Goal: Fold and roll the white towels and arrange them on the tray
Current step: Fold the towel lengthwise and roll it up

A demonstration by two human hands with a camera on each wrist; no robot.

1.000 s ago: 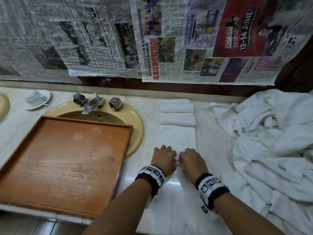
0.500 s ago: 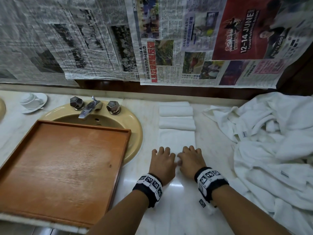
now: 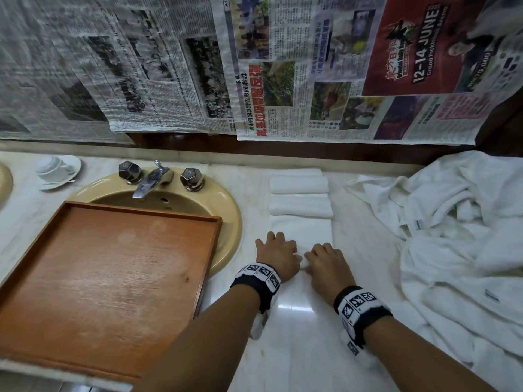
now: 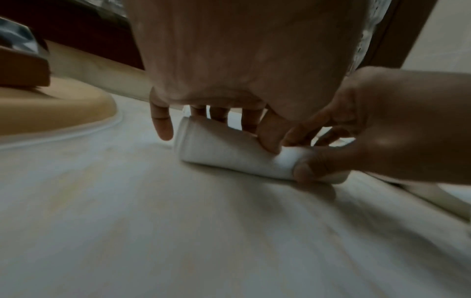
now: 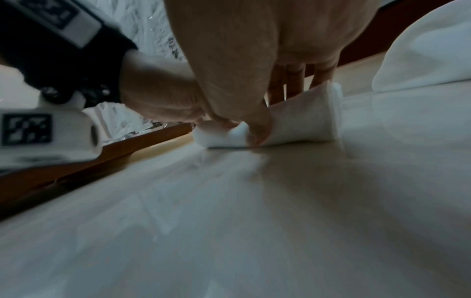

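A white towel [image 3: 301,230] lies flat on the marble counter, and its near end is wound into a roll [image 4: 224,145]. My left hand [image 3: 278,257] grips the roll's left half, fingers over the top and thumb on the near side. My right hand [image 3: 325,261] grips the right half [image 5: 300,121] the same way. Two finished towel rolls [image 3: 298,184] [image 3: 300,205] lie just beyond the flat part. The wooden tray [image 3: 113,264] sits to the left, partly over the sink, with nothing on it.
A heap of loose white towels [image 3: 452,236] fills the counter's right side. The beige sink [image 3: 229,219] with its faucet [image 3: 150,182] lies behind the tray. A cup on a saucer [image 3: 56,171] stands at the far left. Newspaper covers the wall behind.
Both hands have rolled the towel a little farther away from me, toward the two finished rolls. The flat stretch ahead of the fingers is shorter.
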